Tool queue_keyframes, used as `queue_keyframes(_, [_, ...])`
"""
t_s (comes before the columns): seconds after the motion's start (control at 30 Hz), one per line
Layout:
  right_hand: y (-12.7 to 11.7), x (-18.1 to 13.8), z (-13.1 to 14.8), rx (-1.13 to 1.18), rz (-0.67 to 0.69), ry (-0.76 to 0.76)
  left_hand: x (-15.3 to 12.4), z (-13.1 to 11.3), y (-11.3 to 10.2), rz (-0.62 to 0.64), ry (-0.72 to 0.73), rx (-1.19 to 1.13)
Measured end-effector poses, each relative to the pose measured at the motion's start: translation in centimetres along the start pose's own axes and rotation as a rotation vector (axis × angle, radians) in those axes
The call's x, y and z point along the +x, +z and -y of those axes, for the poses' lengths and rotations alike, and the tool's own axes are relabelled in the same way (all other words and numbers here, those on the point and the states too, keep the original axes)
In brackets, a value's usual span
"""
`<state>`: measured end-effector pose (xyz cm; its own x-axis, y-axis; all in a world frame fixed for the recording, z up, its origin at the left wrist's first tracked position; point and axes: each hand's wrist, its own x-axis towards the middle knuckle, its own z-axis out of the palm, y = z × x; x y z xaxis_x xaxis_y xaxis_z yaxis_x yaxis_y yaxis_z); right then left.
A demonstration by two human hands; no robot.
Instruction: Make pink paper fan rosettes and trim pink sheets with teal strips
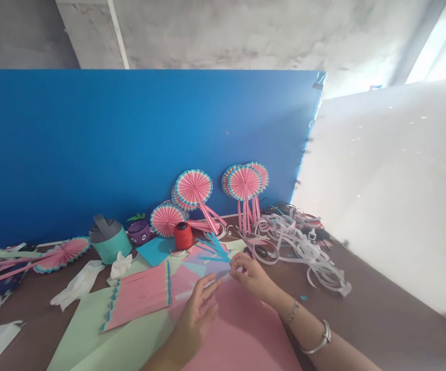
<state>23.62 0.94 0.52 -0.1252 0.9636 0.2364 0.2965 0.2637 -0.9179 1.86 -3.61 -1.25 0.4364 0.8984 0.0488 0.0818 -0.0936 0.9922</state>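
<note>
My right hand is closed in a pinch above a pink sheet of paper. A small pale strip shows between the two hands; whether the pinch holds it cannot be made out. With fingers stretched out and apart, my left hand hovers over the same sheet, its fingertips close to the strip. Left of it lies a pleated pink paper panel with blue-edged sides, on pale green sheets. Narrow blue paper strips lie just beyond my hands.
Round pink paper fans lean against the blue partition, with more fans to their right. A red thread spool, a purple pot and a teal container stand behind. Tangled white strips lie at right.
</note>
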Motion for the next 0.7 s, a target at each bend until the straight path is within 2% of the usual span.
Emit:
queue_keyframes(0.13, [-1.9, 0.4, -0.5, 0.201, -0.119, 0.214, -0.1, 1.0, -0.5, -0.136, 0.083, 0.221])
queue_keyframes(0.2, [-2.3, 0.3, -0.5, 0.395, -0.052, 0.312, -0.1, 1.5, -0.9, -0.139, 0.162, 0.368])
queue_keyframes(0.3, [-2.1, 0.1, -0.6, 0.671, 0.087, 0.443, -0.1, 2.2, -1.2, -0.012, 0.272, 0.596])
queue_keyframes(0.37, [-1.7, 0.2, -1.0, 0.670, 0.081, 0.490, -0.1, 2.5, -1.3, 0.101, 0.309, 0.726])
queue_keyframes(0.43, [-1.6, 0.3, -1.4, 0.600, 0.008, 0.499, -0.1, 2.5, -1.4, 0.179, 0.300, 0.816])
queue_keyframes(0.53, [-2.1, 0.2, -1.7, 0.550, -0.102, 0.445, -0.2, 2.0, -1.4, 0.214, 0.260, 0.888])
queue_keyframes(0.57, [-2.3, 0.2, -1.6, 0.569, -0.087, 0.432, -0.2, 1.9, -1.3, 0.215, 0.258, 0.901])
queue_keyframes(0.7, [-2.3, -0.1, -1.1, 0.617, 0.141, 0.505, -0.3, 1.6, -1.4, 0.207, 0.293, 0.910])
